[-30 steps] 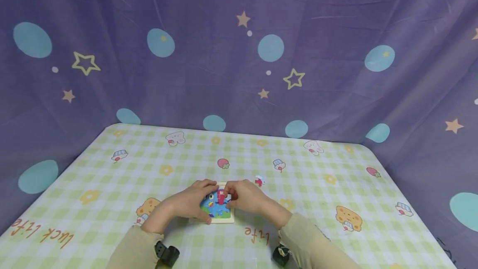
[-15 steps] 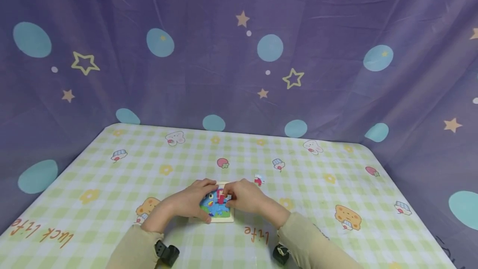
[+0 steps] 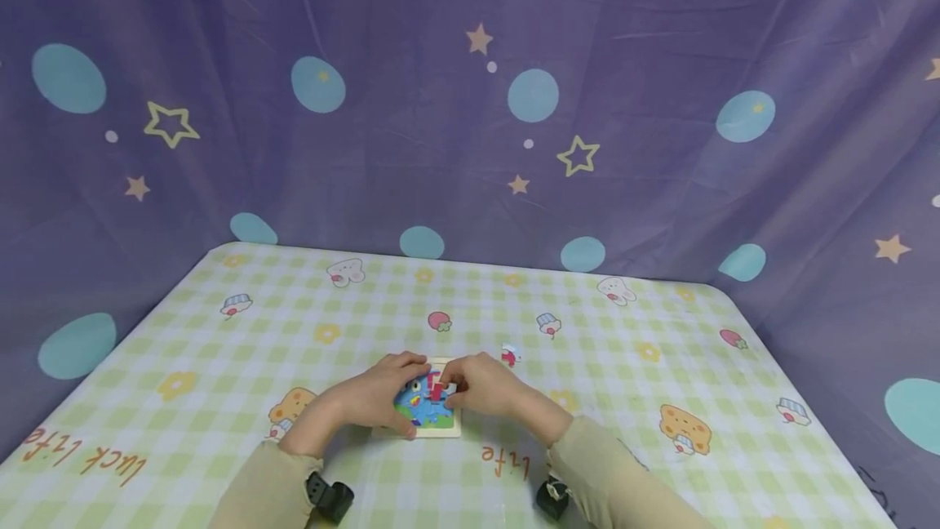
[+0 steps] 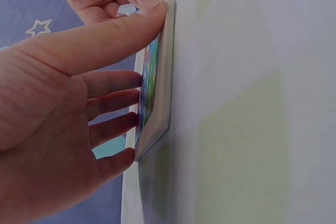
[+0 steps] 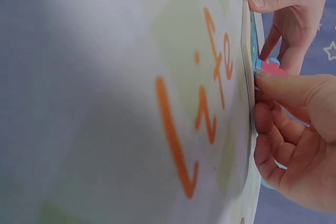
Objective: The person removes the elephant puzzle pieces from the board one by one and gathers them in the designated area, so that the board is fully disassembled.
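A small jigsaw puzzle board [image 3: 438, 433] with a pale frame lies on the table, bearing a blue, green and red picture. My left hand [image 3: 374, 398] rests on its left side, thumb on the near edge and the fairly straight fingers spread toward the far side. Over the right part of the picture, my right hand [image 3: 485, 386] pinches a red puzzle piece [image 3: 436, 392] between thumb and fingers. In the right wrist view this piece [image 5: 273, 68] shows pinkish red with some blue, tilted up from the board. The fingertips partly hide it.
A loose red and white puzzle piece [image 3: 510, 356] lies on the table just beyond the right hand. A checked cloth [image 3: 352, 472] with printed cartoons covers the table. Behind it hangs a purple curtain [image 3: 441, 145].
The red piece in my right fingers has turned and shifted very slightly over the board. My left hand stays in place.
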Demonstrator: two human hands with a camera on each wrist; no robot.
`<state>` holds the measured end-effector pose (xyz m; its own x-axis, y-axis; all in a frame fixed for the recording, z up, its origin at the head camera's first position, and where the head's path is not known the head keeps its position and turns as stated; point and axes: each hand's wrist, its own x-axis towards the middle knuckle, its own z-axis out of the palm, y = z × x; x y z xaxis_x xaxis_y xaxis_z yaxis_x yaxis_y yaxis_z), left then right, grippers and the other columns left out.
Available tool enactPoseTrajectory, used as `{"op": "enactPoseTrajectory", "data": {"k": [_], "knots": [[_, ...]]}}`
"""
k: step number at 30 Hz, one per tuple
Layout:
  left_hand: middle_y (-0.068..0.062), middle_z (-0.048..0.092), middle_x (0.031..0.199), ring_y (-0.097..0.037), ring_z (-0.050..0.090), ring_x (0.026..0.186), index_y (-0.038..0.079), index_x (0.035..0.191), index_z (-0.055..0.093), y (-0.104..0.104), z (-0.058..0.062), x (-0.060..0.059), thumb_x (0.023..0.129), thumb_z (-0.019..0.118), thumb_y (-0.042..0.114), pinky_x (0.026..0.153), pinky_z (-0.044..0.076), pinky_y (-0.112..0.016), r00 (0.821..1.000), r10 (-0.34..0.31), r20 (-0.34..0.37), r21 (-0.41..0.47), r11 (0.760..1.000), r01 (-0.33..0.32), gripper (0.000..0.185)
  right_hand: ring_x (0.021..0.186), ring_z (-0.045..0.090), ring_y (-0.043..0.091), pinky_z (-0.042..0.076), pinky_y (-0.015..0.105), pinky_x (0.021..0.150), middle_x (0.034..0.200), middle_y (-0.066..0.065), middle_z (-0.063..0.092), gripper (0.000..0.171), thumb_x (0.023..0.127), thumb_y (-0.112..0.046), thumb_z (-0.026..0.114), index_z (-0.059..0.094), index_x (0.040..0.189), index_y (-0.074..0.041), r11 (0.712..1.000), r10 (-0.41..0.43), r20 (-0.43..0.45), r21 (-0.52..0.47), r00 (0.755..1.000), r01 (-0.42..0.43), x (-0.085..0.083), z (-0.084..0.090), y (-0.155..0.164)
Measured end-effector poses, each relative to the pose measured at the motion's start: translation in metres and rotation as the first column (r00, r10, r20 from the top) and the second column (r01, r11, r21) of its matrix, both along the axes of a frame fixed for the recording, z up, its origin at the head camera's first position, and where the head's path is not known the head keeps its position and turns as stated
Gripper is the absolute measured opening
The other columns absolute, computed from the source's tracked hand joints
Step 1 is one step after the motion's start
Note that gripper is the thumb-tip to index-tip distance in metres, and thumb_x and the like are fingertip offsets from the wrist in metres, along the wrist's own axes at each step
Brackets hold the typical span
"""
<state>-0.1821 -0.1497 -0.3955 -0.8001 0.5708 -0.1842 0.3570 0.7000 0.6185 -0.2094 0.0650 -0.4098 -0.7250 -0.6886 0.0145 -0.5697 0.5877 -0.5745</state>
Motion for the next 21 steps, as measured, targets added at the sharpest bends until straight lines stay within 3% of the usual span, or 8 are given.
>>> {"op": "enactPoseTrajectory", "data": {"k": [7,13,21], "knots": [[-0.019,0.034,0.152,-0.039,0.030,0.139,-0.005,0.146,0.042,-0.001,-0.001,-0.001,0.076,0.087,0.025,0.108,0.031,-0.057,1.000,-0.011,-0.006,-0.001,1.000,0.011,0.089,0.069,0.057,0.002,0.047,0.021,0.068,0.080,-0.004,0.069,0.010,0.084,-0.007,0.078,0.070,0.089,-0.011,0.997,-0.016,0.047,-0.069,0.999,0.019,-0.002,-0.001,0.002],[-0.020,0.034,0.152,-0.040,0.030,0.139,-0.006,0.146,0.041,-0.002,-0.001,0.000,0.076,0.087,0.025,0.108,0.032,-0.057,1.000,-0.021,-0.016,0.002,1.000,0.021,0.089,0.059,0.046,0.003,0.039,0.020,0.058,0.072,-0.007,0.064,0.007,0.087,-0.011,0.076,0.070,0.088,-0.013,0.995,-0.059,0.084,-0.079,0.995,0.066,-0.001,0.004,0.005],[-0.020,0.033,0.153,-0.039,0.031,0.138,-0.006,0.146,0.041,-0.001,-0.002,-0.001,0.076,0.087,0.026,0.108,0.032,-0.057,1.000,-0.016,-0.011,-0.008,1.000,0.016,0.089,0.065,0.053,0.004,0.045,0.024,0.063,0.072,-0.006,0.062,0.011,0.086,-0.012,0.077,0.069,0.094,-0.010,0.994,-0.071,0.029,-0.085,0.997,0.073,-0.005,0.009,0.019]]}}
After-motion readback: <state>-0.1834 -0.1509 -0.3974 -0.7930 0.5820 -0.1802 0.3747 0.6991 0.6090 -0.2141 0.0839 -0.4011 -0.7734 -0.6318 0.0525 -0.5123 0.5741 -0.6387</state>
